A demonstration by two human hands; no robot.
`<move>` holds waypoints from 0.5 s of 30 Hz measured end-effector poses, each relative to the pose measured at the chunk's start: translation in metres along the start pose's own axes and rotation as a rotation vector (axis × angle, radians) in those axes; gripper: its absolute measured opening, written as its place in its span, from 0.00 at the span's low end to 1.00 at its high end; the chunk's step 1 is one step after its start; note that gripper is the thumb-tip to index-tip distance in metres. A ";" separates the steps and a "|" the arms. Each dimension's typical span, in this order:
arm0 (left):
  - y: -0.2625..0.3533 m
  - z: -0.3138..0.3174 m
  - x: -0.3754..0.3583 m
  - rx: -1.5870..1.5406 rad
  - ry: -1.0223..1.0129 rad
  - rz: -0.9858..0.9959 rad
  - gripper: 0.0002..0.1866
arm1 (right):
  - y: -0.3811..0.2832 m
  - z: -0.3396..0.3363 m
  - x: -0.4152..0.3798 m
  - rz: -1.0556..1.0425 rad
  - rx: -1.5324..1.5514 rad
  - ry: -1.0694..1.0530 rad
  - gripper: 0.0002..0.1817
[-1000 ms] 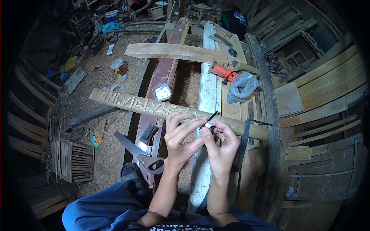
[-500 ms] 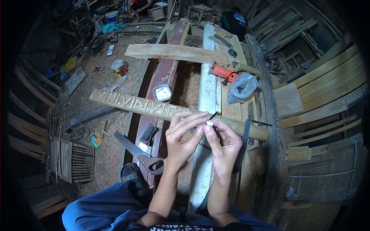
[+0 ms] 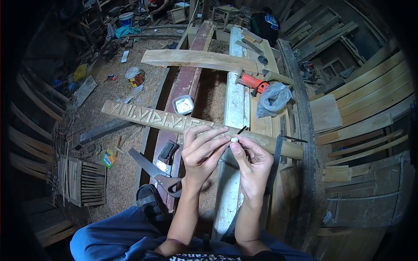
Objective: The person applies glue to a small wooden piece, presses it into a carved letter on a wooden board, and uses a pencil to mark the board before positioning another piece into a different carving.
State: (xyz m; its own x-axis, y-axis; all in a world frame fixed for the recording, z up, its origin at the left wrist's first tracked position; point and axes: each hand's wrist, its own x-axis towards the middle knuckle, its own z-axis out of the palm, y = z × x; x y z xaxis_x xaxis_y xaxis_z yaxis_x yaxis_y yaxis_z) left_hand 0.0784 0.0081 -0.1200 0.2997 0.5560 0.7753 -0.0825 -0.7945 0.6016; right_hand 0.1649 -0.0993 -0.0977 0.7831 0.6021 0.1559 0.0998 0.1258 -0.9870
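Laid across a maroon beam and a white beam, one carved board, raised letters toward its left end, serves as landmark. Beyond it: a plain plank, likewise crosswise; a clear tub with white contents, on the maroon beam; a red power tool and a plastic bag, to the right. Nearer the wearer than the board: a dark block and a handsaw, at the maroon beam; a dark metal blade, near the board's right part. Floor, strewn with shavings: a paint can, beyond the board's left part; a slatted crate, nearer than its left end. Farther past the board: two people, low down. Right hand: narrow pinch, thumb and forefinger on a small white piece, above the board's near edge. Left hand: fingers bent, tips at the piece's left side; contact and exact opening cannot be told. Black stick: just past the fingertips, over the board; whether held or resting, unclear.
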 end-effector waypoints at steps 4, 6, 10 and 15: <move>-0.004 -0.001 0.000 0.010 -0.005 -0.009 0.12 | -0.004 0.002 0.001 0.033 0.041 0.007 0.15; -0.005 0.000 -0.001 0.001 -0.005 -0.022 0.12 | -0.006 0.004 0.001 0.029 0.080 0.040 0.13; -0.006 0.000 -0.002 -0.032 -0.014 -0.060 0.12 | 0.002 0.004 0.002 -0.017 0.085 0.067 0.12; -0.007 0.003 -0.004 -0.077 0.009 -0.129 0.11 | 0.001 0.004 0.003 -0.068 0.016 0.030 0.11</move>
State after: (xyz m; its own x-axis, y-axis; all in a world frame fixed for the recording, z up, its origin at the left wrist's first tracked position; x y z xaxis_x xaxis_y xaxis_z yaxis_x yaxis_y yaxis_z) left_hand 0.0803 0.0110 -0.1278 0.3044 0.6547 0.6919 -0.1167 -0.6953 0.7092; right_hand 0.1648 -0.0945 -0.0979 0.7926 0.5682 0.2212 0.1440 0.1780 -0.9734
